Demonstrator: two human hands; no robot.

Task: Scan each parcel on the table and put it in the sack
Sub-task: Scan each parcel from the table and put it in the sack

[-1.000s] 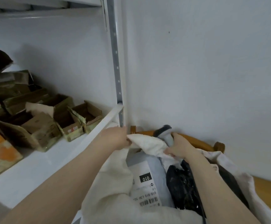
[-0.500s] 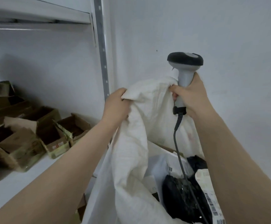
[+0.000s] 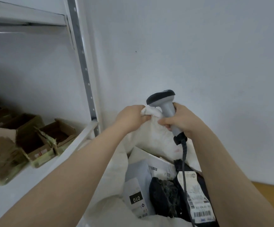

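The sack [image 3: 151, 138], of white woven cloth, hangs open below both hands, its far rim gathered up in front of the wall; the left hand [image 3: 129, 117] has its fingers curled tight on a bunched fold of that rim; the right hand [image 3: 180, 122] is wrapped round the handle of the scanner [image 3: 165, 108], and whether it also nips the cloth I cannot tell; the cable [image 3: 184, 161] trails down into the sack's mouth, over a grey parcel [image 3: 136, 176] at its left side and a black parcel [image 3: 164, 199] in the middle; the cloth looks soft and limp, likely to sag wherever unheld, and the load should pull it down; a gathered fistful of rim at two spots seems the surest hold; cardboard boxes [image 3: 34, 145] sit on the shelf [image 3: 26, 182] to the left.
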